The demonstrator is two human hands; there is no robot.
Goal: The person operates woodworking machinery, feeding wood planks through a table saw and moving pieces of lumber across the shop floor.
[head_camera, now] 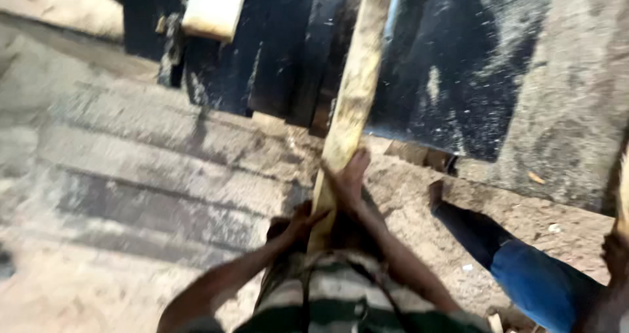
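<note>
A long pale wooden plank (354,91) runs from the top middle of the view down to my body. My right hand (348,176) grips the plank from its right side, fingers wrapped over it. My left hand (303,216) holds the plank lower down, at its near end beside my striped shirt (341,300). Motion blur softens the whole view.
Dark boards (288,51) dusted with sawdust lie beyond the plank. A short pale wood block (215,7) sits at the top left. Sawdust covers the ground (131,189). Another person's leg in blue trousers (524,274) stands at the lower right.
</note>
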